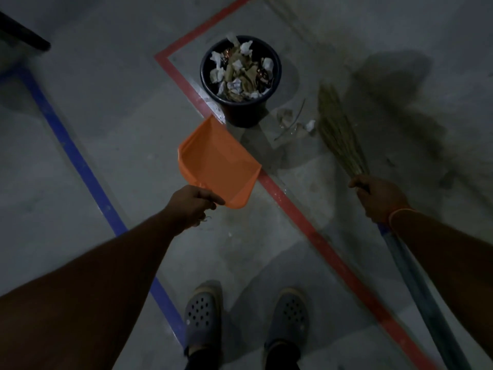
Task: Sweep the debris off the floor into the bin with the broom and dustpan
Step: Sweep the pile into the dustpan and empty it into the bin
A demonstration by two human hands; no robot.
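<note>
My left hand (193,205) grips the handle end of an orange dustpan (217,162), which hangs empty above the floor just in front of the black bin (241,110). The bin holds crumpled white paper and dry leaves. My right hand (378,197) grips a straw broom (337,133) near where the bristles meet the handle, and its bristle tips point towards the bin's right side. A scrap of white paper (310,125) and thin clear bits of debris (288,121) lie on the floor between the bin and the bristles.
Red tape (301,214) runs diagonally across the grey floor beside the bin, and blue tape (88,172) runs on the left. My two feet in grey clogs (202,316) stand at the bottom. A dark bar (24,36) sits at the upper left.
</note>
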